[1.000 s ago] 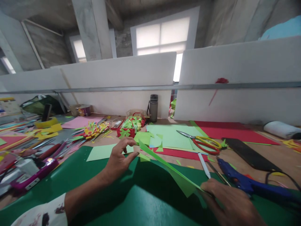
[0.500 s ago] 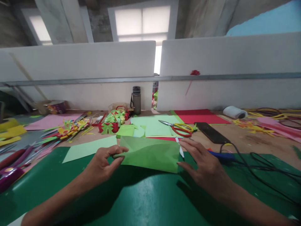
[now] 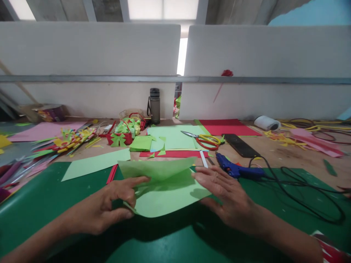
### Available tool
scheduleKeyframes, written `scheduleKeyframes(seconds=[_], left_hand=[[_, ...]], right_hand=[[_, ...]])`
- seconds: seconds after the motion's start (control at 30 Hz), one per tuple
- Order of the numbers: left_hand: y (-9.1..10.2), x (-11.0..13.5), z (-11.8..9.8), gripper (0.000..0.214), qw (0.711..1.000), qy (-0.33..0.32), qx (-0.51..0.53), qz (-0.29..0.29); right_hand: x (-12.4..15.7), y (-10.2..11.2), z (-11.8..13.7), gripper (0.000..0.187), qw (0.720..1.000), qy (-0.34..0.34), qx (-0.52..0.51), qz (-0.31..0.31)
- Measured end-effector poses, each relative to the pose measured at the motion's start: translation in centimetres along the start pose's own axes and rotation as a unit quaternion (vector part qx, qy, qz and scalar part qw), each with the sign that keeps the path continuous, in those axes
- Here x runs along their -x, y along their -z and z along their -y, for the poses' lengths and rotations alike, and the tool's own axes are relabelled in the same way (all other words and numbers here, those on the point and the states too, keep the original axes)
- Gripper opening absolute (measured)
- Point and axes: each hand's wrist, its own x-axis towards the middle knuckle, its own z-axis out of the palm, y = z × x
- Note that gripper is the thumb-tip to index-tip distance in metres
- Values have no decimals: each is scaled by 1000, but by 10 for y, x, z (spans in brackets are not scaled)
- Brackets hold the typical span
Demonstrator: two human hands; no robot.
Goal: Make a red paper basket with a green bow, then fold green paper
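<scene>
A sheet of light green paper (image 3: 167, 201) is held up over the green mat, folded partway, its upper flap standing above the lower layer. At its left edge, my left hand (image 3: 105, 206) pinches the lower layer between thumb and fingers, with the index finger reaching in between the layers. My right hand (image 3: 226, 193) grips the right edge, fingers on top and the thumb beneath, partly hidden. Beyond my right fingers lie a white pen-like stick (image 3: 203, 159) and a blue glue gun (image 3: 236, 168).
Scissors (image 3: 204, 140) rest on pale green sheets (image 3: 175, 135) behind the held paper. A phone (image 3: 241, 145) and black cable lie right. Another green strip (image 3: 95, 165), a small red basket (image 3: 120, 138) and paper flowers (image 3: 72, 140) are left. A bottle (image 3: 155, 106) stands by the white panel.
The green paper, seen as one flat-looking panel before, now shows its two layers spread apart. Both hands have shifted lower in view, and the camera has tilted down.
</scene>
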Motion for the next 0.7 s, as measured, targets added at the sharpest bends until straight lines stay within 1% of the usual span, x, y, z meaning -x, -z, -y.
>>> scheduleKeyframes(seconds=[0.07, 0.13, 0.2, 0.27, 0.3, 0.4, 0.43, 0.47, 0.53, 0.6, 0.67, 0.7], left_hand=[[0, -2, 2, 10, 1000, -14, 23, 2], [0, -2, 4, 10, 999, -26, 42, 1], [1, -3, 5, 10, 999, -28, 40, 7], [0, -4, 4, 8, 999, -24, 13, 29], [-1, -4, 2, 13, 999, -25, -6, 41], [-7, -7, -5, 43, 994, -47, -74, 68], [-10, -7, -7, 49, 991, -61, -91, 74], [-13, -8, -9, 49, 989, -75, -102, 79], [-19, -9, -10, 39, 987, -95, -105, 78], [-24, -10, -11, 22, 989, -102, -90, 61], [-27, -11, -12, 10, 992, -97, -69, 33], [-27, -11, -13, 9, 994, -89, -57, 20]], right_hand=[[-1, -1, 0, 38, 997, 11, -62, 35], [-3, -4, -1, 26, 989, -5, -114, 89], [-4, -7, -3, 25, 978, -22, -158, 138], [-4, -8, -6, 23, 965, -26, -199, 169], [-4, -9, -6, 21, 960, -29, -215, 177], [-4, -7, -5, 13, 953, -40, -244, 178], [-4, -6, -5, 12, 951, -43, -253, 173], [-3, -5, -5, 12, 949, -47, -262, 169], [-2, -4, -5, 14, 942, -58, -282, 173], [-1, -5, -5, 18, 936, -66, -299, 177], [1, -7, -6, 16, 928, -81, -315, 180], [1, -8, -6, 13, 923, -96, -325, 184]])
